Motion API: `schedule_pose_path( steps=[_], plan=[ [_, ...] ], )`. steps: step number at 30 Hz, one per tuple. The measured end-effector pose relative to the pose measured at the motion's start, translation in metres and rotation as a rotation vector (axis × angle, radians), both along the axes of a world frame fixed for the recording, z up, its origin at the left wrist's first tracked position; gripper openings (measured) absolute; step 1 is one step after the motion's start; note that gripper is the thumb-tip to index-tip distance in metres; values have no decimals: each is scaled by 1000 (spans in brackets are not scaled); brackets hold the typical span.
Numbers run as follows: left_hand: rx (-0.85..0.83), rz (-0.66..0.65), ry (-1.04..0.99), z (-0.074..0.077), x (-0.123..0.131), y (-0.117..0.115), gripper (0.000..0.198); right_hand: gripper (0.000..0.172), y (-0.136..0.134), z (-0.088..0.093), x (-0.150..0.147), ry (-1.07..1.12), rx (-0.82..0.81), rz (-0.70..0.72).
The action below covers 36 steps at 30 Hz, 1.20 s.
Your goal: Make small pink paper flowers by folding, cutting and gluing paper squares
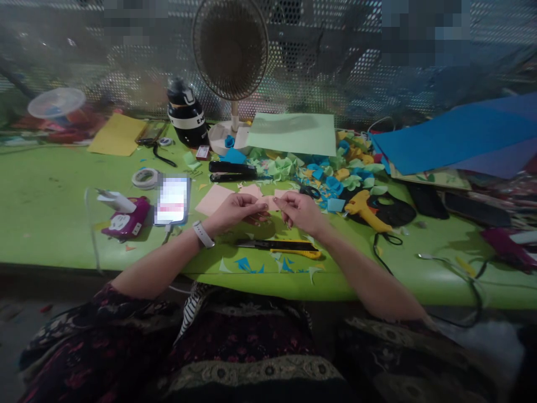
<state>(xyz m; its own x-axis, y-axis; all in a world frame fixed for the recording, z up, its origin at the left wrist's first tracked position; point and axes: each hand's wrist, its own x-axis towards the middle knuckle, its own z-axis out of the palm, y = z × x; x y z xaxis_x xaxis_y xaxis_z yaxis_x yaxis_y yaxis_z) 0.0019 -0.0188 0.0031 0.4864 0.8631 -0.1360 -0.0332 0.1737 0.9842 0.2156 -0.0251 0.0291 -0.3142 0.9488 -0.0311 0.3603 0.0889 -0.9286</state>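
Along the front edge of the green table (50, 218), blue and pale green paper offcuts (247, 264) lie scattered. Just behind them, yellow-handled scissors (279, 246) lie flat, parallel to that edge. Above the scissors, the left hand (237, 210), with a white smartwatch (203, 234) on its wrist, and the right hand (300, 211) meet at the fingertips. Both pinch a small pink paper piece (271, 202) between them, held a little over the table's middle. A larger pink sheet (213, 200) lies flat just behind the left hand.

Toward the left edge, a phone (172, 200) lies with its screen lit, and a tape roll (145, 178) sits just beyond it. To the right of the hands lies a yellow glue gun (364, 210).

Farther back, a black stapler (232, 170) rests beside a heap of green, blue and yellow paper cut-outs (327, 168). Along the back edge stand a black bottle (187, 115) and a desk fan (230, 50). A pale green sheet (293, 133) lies beside the fan's base. Blue sheets (453, 137) cover the back right corner.
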Motion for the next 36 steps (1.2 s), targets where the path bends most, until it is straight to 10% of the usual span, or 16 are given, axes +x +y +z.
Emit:
schedule_pose_path(
  steps=[36],
  plan=[
    [11, 89, -39, 6, 1, -1, 30, 51, 4, -5, 0, 39, 22, 11]
  ],
)
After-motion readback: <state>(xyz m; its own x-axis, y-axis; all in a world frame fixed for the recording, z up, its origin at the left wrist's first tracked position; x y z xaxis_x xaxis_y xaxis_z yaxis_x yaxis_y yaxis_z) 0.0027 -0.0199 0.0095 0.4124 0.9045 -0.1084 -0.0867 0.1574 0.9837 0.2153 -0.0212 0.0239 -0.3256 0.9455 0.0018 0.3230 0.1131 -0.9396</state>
